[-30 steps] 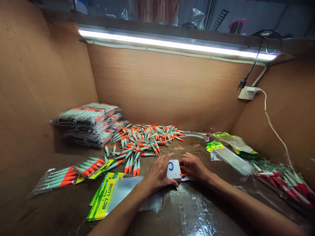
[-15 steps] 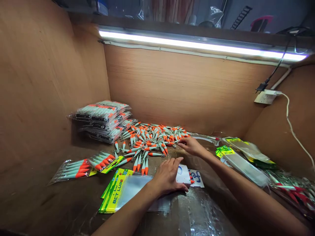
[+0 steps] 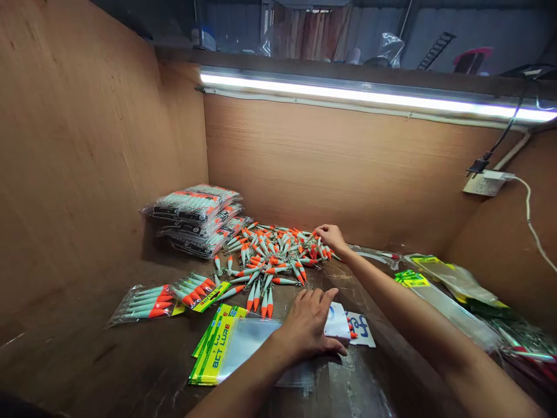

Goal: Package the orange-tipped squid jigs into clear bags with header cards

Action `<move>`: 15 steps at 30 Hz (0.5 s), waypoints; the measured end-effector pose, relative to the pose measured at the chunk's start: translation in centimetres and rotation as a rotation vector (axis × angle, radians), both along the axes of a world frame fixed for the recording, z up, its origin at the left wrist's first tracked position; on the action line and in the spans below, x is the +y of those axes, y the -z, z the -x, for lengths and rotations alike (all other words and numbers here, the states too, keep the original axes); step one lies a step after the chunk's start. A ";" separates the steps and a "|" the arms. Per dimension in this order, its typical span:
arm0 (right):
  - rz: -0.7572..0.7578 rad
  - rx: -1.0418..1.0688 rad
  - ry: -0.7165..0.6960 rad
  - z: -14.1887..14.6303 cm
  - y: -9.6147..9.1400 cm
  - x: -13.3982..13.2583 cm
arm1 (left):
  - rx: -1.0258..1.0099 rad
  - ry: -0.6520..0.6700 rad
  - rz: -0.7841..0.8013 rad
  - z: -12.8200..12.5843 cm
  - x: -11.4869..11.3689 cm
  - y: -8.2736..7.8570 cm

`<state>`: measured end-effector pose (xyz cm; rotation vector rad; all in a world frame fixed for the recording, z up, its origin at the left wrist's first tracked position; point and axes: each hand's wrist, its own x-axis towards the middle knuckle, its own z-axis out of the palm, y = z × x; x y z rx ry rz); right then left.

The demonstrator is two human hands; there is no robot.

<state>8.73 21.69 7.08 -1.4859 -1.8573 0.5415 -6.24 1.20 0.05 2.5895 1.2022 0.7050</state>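
Note:
My left hand has its thumb and fingers around a small white paper box with blue writing. Orange tips of fishing lures poke out of the box's right end, over a white card marked in blue. Farther back, my right hand reaches into the right side of a loose pile of pale green and orange fishing lures. Its fingertips are pinched at an orange-tipped lure, partly hidden by the fingers. Beneath my left wrist lie clear bags with yellow-green BCT LURE headers.
Two filled lure packs lie at left, before a stack of bagged lures. At right are more clear bags and a heap of other lures. Wooden walls enclose the table; a lit tube hangs above.
My right hand has moved farther back, from the pile's near right edge onto the lures. My left hand stays at the white box. The whole view has shifted slightly.

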 end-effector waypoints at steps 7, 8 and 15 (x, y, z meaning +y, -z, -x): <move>0.181 0.432 0.106 -4.3 1.9 -1.0 | 0.014 0.025 0.014 0.1 -0.1 0.0; 0.186 0.471 0.119 -5.4 2.2 -1.6 | 0.017 0.030 0.016 0.1 -0.1 0.0; 0.126 0.541 0.202 -13.6 2.4 -5.1 | 0.033 0.051 0.033 0.1 -0.2 -0.5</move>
